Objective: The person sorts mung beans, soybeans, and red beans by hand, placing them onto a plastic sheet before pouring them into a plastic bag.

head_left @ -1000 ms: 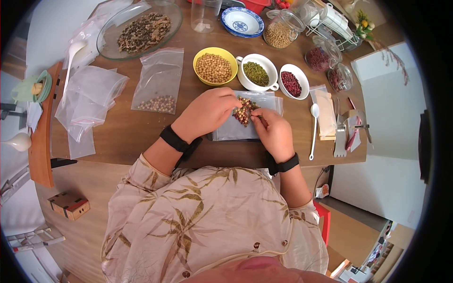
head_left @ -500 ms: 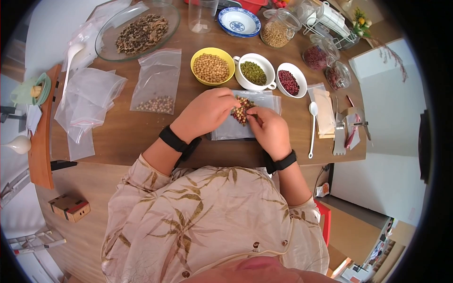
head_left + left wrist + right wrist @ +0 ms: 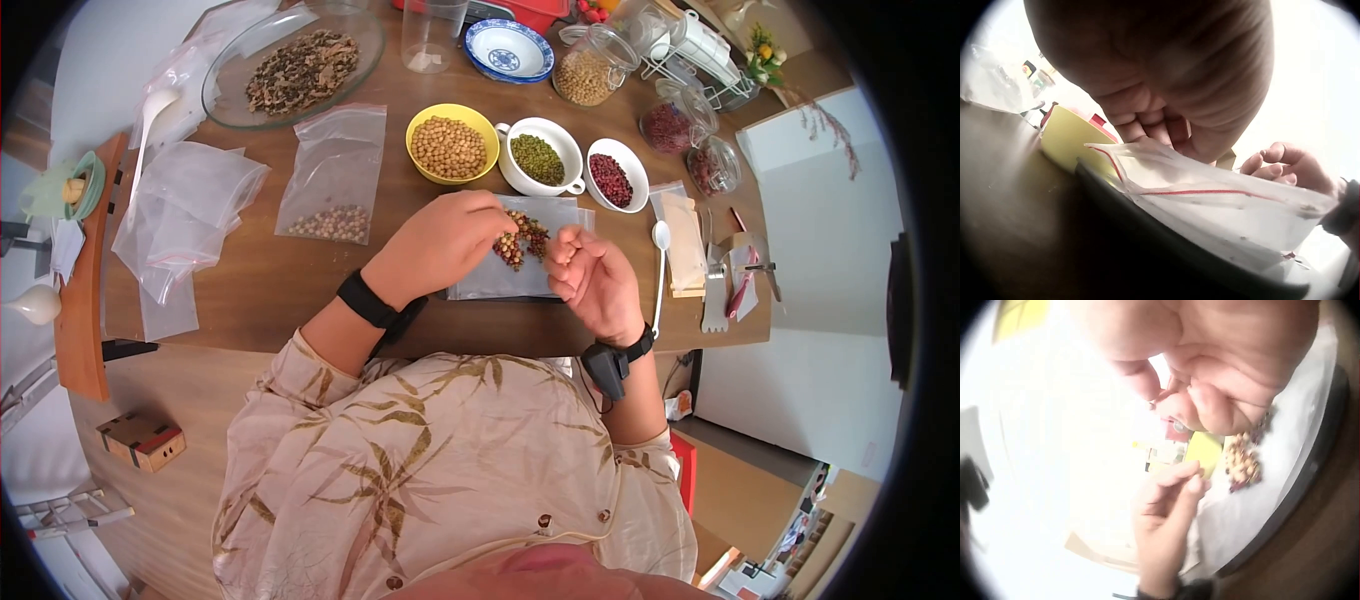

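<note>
My left hand (image 3: 448,238) is bent over a plastic zip bag (image 3: 490,275), fingertips at the left edge of a heap of mixed beans (image 3: 522,243). Its thumb and forefinger pinch a small brownish thing (image 3: 1200,472), like a bean, in the right wrist view. My right hand (image 3: 600,282) is palm up just right of the heap, fingers loosely curled. Its thumb tip sits close to a finger; I cannot tell whether anything lies between them. The bag's red zip line (image 3: 1197,192) shows in the left wrist view.
Behind the bag stand a yellow bowl of chickpeas (image 3: 410,150), a white cup of green beans (image 3: 508,170) and a white bowl of red beans (image 3: 640,190). Left lies a bag holding some beans (image 3: 335,165); right, a white spoon (image 3: 661,237). Jars (image 3: 600,65) stand farther back.
My right hand has lifted off the bean heap, moved right and turned palm up. The left hand stays nearly in place. More of the heap's right side now shows.
</note>
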Tool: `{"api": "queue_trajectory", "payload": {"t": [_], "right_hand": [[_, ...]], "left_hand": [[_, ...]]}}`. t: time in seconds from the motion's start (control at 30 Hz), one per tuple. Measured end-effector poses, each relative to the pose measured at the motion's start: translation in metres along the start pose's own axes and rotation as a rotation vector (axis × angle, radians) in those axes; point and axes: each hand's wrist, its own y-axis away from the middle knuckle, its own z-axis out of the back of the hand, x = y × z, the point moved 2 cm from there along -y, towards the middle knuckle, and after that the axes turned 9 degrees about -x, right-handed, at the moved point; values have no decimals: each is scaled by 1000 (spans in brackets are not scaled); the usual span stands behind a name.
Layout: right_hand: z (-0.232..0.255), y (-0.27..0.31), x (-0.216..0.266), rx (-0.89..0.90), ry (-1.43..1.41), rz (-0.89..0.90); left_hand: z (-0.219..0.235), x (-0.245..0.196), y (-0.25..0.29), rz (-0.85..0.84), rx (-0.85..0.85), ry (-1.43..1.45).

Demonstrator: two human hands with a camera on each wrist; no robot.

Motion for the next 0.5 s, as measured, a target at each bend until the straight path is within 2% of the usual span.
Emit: {"api": "queue_trajectory", "payload": {"t": [0.1, 0.17, 0.23, 0.3, 0.37, 0.5], "right_hand": [[-4, -6, -10, -100, 98, 21], [-23, -10, -16, -81, 63, -8], [-41, -12, -21, -59, -8, -67], [-46, -17, -24, 15, 26, -65], [-57, -20, -24, -102, -5, -104], [-39, -38, -27, -40, -37, -46]], "left_hand": [[4, -11, -4, -24, -4, 40], [6, -15, -4, -45, -3, 75], [6, -17, -4, -170, 0, 124], [6, -23, -2, -166, 32, 62], [5, -24, -2, -158, 56, -4], [6, -23, -6, -210, -53, -79]]}}
